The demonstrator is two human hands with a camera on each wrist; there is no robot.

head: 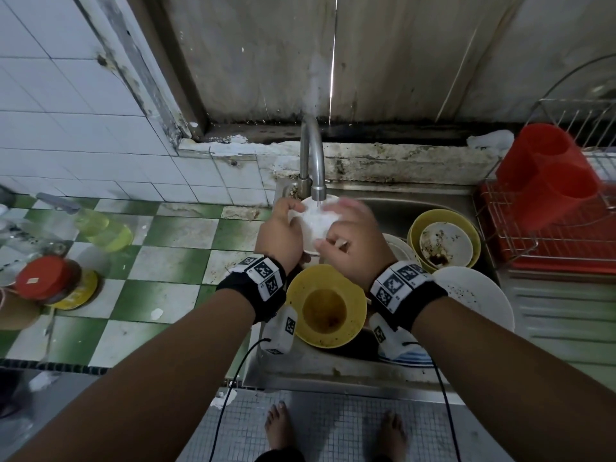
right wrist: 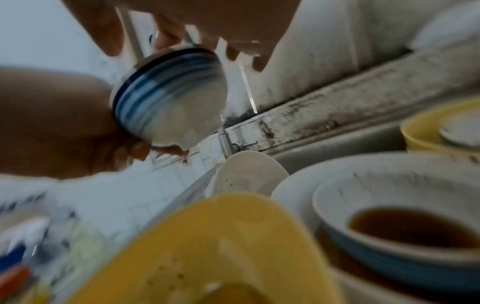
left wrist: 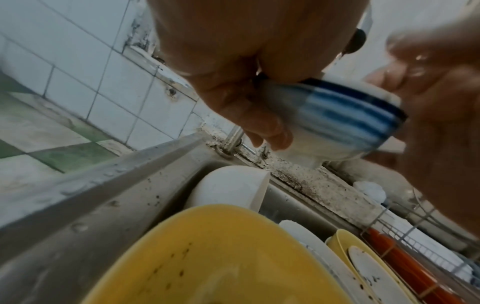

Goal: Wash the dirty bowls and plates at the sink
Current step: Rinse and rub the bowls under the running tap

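A small white bowl with blue stripes (head: 316,225) (left wrist: 345,117) (right wrist: 171,98) is tilted under the tap (head: 313,158), and water runs onto it. My left hand (head: 283,235) (left wrist: 233,92) grips it from the left, fingers curled under its base. My right hand (head: 353,241) (right wrist: 233,51) wraps over the right rim and is blurred. Below in the sink (head: 416,201) lie dirty dishes: a yellow bowl (head: 326,308), a yellow bowl holding a stained white bowl (head: 445,241), a speckled white plate (head: 480,295) and a blue-sided bowl with brown liquid (right wrist: 405,232).
A wire dish rack with a red tray and red holder (head: 550,211) stands right of the sink. On the green-and-white tiled counter at the left are a yellow-green soap bottle (head: 100,225) and a red-lidded jar (head: 46,278). A white bowl (left wrist: 228,189) leans in the sink's far left corner.
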